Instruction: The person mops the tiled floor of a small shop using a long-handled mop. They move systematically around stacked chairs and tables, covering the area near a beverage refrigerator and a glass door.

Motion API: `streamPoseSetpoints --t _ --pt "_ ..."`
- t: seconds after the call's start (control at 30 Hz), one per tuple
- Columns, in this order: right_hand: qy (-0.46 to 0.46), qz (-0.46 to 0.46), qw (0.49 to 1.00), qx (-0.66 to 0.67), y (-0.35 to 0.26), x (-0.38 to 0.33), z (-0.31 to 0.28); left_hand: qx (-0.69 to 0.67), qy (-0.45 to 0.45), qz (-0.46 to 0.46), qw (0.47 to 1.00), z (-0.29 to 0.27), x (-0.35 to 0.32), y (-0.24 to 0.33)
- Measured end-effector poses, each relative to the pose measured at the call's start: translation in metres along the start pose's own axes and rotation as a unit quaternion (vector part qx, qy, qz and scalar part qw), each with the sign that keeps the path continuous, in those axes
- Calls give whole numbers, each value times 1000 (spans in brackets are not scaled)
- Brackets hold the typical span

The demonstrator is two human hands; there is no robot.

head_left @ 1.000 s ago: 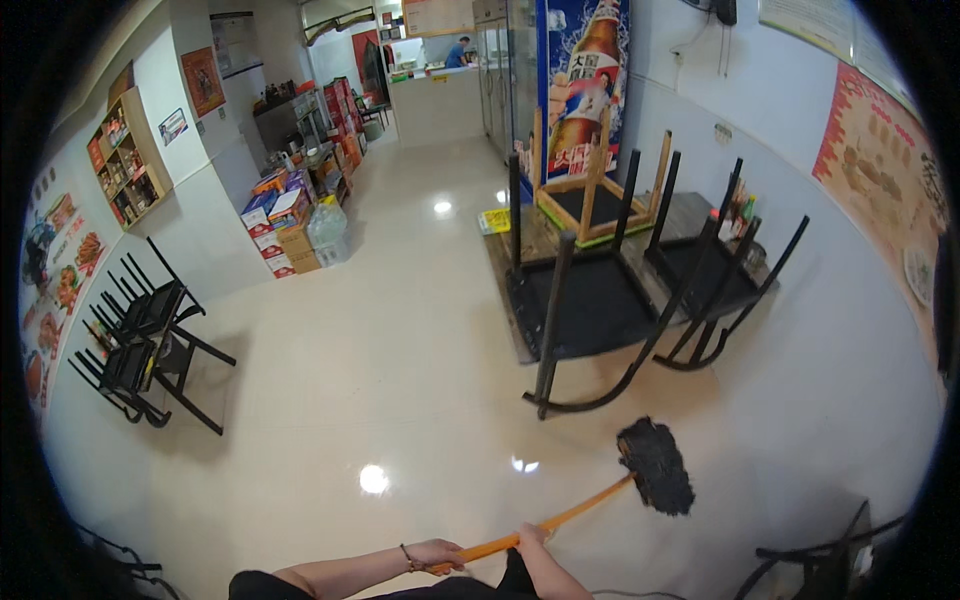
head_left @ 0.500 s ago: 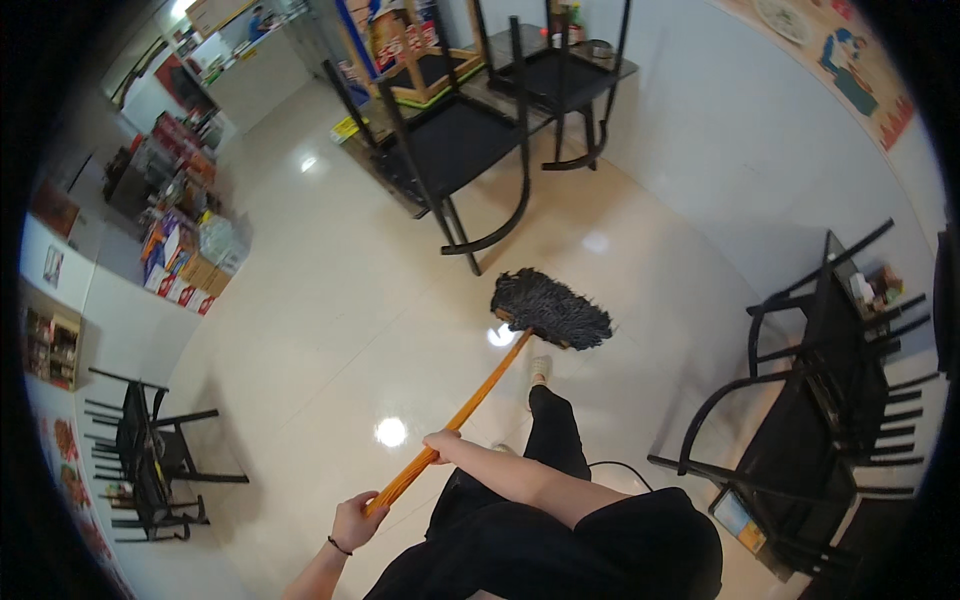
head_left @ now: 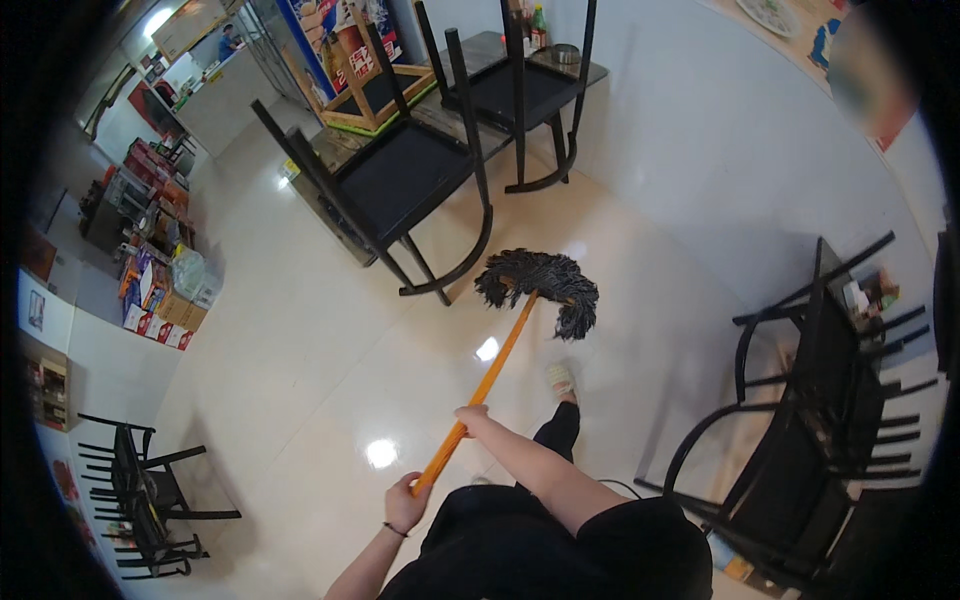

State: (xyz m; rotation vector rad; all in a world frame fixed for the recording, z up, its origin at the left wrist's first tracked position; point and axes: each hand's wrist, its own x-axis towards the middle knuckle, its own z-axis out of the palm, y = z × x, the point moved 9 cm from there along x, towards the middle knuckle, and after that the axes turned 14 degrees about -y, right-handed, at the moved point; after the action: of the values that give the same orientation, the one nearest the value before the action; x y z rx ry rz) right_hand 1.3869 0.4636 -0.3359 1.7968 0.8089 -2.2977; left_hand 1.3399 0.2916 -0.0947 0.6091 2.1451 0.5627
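A mop with an orange wooden handle (head_left: 505, 352) slants across the middle, away from me and to the right. Its dark grey shaggy mop head (head_left: 545, 282) is at the far end, over the pale glossy floor (head_left: 300, 380); whether it touches the floor I cannot tell. My left hand (head_left: 406, 502), with a dark band at the wrist, is closed around the handle's near end. Farther up the handle my right hand (head_left: 471, 419) grips it too. My right shoe (head_left: 562, 380) stands just this side of the mop head.
Upturned black chairs (head_left: 405, 185) rest on a table (head_left: 345, 160) ahead, legs sticking up. More black chairs (head_left: 790, 430) stack on a table at the right, others (head_left: 150, 490) at the left. Cardboard boxes (head_left: 180, 312) line the left wall. A distant person (head_left: 229, 42) stands behind a counter.
The mop head has lifted or shifted slightly away and left, and its strands now hang in a curve. Both hands moved a little to the right with the handle. My view has moved forward.
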Motion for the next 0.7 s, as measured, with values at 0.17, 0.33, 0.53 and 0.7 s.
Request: streamPoseSetpoints --t 0.17,0.33,0.53,0.7 --pt "31 -78 996 33 -146 65 -84 15 2 29 999 42 104 139" --pt "-37 -135 990 32 -305 127 -154 -104 -81 11 991 91 237 240" --pt "-1 -234 972 37 -462 158 -230 -588 -397 -74 701 182 351 343" --pt "-81 -173 976 -102 -474 178 -220 -672 -419 -53 608 191 360 346"
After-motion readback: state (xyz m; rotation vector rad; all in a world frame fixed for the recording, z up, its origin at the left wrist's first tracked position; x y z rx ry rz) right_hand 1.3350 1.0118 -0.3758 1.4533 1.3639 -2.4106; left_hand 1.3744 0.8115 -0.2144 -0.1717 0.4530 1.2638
